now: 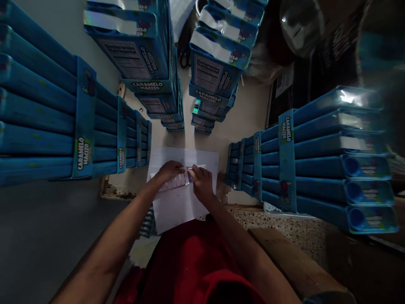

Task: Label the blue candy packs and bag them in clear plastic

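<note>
A white paper sheet lies in front of me, and both hands are over it. On the paper is a pale, pinkish strip marked into small sections, partly covered by my hands. My left hand is closed, its fingertips pinched together at the strip's upper edge. Close beside it, my right hand is also closed, thumb and fingers pinching at a small spot. Whatever sits between the fingertips is too small and dim to name.
Tall stacks of blue "Caramelo Macizo" boxes stand at left, right and in two rear columns. Black-handled scissors lie between the rear columns. A clear plastic tray sits under the right stack.
</note>
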### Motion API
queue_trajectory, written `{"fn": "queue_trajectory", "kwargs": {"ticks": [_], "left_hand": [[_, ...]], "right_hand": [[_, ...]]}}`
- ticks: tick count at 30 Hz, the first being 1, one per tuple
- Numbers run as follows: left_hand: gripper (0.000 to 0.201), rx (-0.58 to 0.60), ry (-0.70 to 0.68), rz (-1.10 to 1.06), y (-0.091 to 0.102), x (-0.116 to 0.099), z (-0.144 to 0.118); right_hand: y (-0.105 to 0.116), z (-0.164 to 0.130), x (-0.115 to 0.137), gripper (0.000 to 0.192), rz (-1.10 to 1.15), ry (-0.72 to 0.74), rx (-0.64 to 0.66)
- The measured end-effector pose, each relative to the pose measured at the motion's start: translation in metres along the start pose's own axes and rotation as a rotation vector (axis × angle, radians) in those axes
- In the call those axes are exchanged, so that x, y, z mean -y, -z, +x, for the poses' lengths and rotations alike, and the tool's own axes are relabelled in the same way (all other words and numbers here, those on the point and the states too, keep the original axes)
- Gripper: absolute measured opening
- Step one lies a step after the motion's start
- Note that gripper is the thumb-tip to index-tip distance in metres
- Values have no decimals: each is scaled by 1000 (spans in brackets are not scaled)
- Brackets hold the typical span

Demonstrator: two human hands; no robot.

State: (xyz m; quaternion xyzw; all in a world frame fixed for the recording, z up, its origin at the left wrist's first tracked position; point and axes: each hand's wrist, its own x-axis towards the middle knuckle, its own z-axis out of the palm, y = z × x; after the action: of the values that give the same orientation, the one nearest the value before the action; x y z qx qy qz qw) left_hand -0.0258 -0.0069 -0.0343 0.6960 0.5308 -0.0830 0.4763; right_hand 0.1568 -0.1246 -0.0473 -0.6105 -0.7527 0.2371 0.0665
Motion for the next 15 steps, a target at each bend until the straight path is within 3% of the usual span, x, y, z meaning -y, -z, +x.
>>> {"fn": "queue_trajectory", "kwargs": {"ticks": [4,8,11,15], "left_hand": [[31,-16,40,10,6,4,-9],[28,-27,71,43,8,4,-12],[28,-66,115,81,4,0,-8],[29,-194,190,140,0,-15,-4]], "right_hand": [[14,-18,3,35,41,42,41],[41,-16,7,9,137,-50,33],[58,-11,12,3,244,-90,8],[79,-23,24,6,542,-347,-109]]}}
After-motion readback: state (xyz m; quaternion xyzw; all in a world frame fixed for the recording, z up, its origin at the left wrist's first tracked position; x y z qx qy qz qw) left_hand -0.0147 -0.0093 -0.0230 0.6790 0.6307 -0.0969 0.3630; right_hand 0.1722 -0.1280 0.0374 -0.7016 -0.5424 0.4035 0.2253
